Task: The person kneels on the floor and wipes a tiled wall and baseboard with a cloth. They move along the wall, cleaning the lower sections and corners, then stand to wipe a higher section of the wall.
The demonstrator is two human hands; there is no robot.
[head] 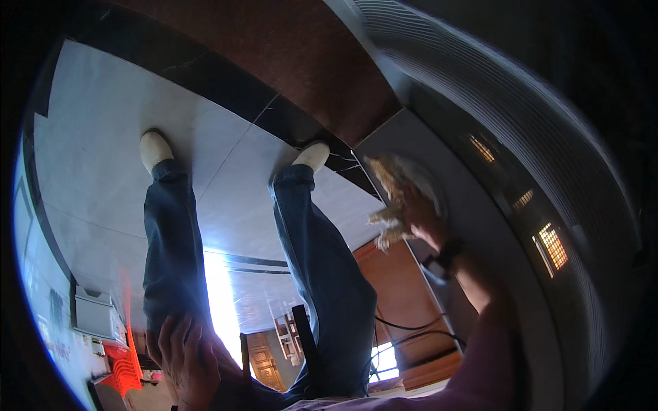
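Observation:
My right hand [424, 213], with a dark watch [443, 259] at the wrist, is closed on a crumpled yellowish cloth [391, 182]. It rests over a long grey ledge at the right, and part of the cloth hangs over the ledge's edge. Motion blurs the hand and cloth. A faint pale round shape shows on the surface around them; I cannot tell what it is. My left hand [190, 354] lies at the lower left on my jeans, its fingers slightly apart, holding nothing.
The grey ledge [493, 267] runs along a dark glossy panel [514, 190] with reflections. A dark red cabinet front [288, 56] stands ahead of my shoes. Black cables [411, 329] hang under the ledge. Orange-red stacked chairs [126, 367] and a white box [97, 313] are at the lower left.

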